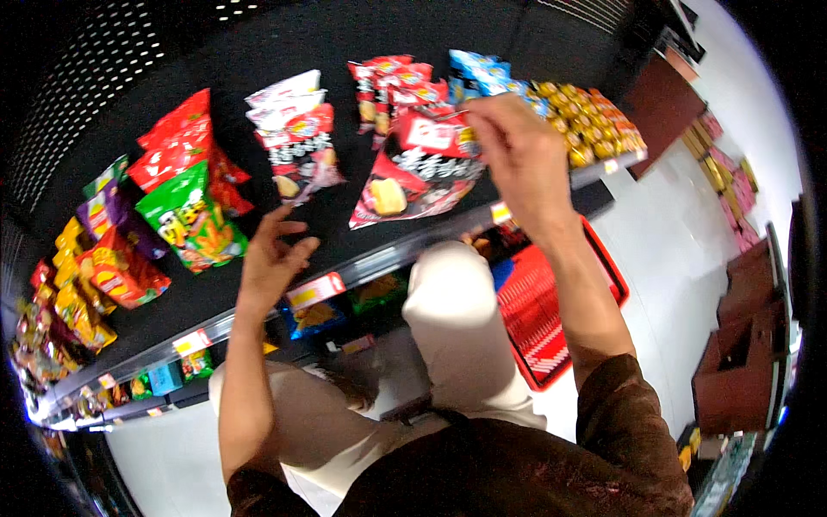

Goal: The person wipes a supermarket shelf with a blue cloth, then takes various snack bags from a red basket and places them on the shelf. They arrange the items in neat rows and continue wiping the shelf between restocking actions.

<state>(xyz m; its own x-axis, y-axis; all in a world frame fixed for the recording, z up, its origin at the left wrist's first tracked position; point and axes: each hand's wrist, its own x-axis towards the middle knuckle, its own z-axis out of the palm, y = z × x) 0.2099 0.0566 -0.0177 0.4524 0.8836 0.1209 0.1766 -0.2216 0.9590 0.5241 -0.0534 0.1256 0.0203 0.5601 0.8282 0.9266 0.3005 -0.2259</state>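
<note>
My right hand [517,152] pinches the top corner of a large black and red chip bag [423,171], which leans over the black shelf [342,239] in front of smaller red bags [400,81]. Left of that bag, my left hand [274,258] hovers at the shelf's front with fingers apart and curved, holding nothing. Just beyond its fingertips stands a row of black, red and white snack bags [300,145]. Farther left are a green snack bag [194,220] and red bags [181,142] behind it.
Gold-wrapped snacks [581,126] and blue bags [481,74] fill the shelf's right end. A red plastic basket [549,310] is on the floor beside my knee. Price tags line the shelf edge, with more packets on a lower shelf. Pink and gold packages [727,181] lie at the far right.
</note>
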